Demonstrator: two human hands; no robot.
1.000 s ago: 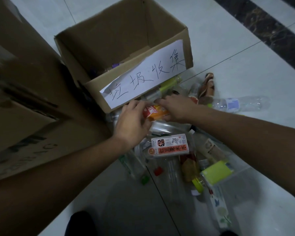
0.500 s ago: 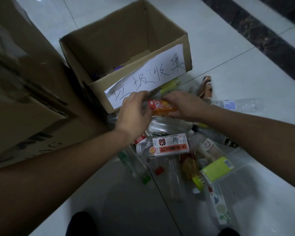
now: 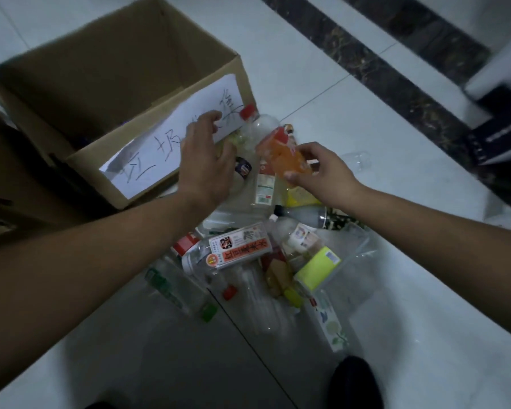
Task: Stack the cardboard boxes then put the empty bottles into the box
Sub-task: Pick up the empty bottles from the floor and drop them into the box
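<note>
My box [image 3: 148,69] is plain brown cardboard, matt and slightly rough, with a white paper sheet [image 3: 171,134] stuck on its front. The bottles [image 3: 236,255] are clear, shiny plastic with glossy printed labels. The bottle [image 3: 283,154] in my right grip [image 3: 322,175] has an orange film wrap. The floor [image 3: 396,320] is smooth, glossy pale tile.

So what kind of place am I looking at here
Probably an indoor lobby or hallway used for sorting recyclables: a glossy white tiled floor with a dark marble border strip, an open cardboard box bearing a handwritten paper sign, and a pile of empty bottles.
</note>
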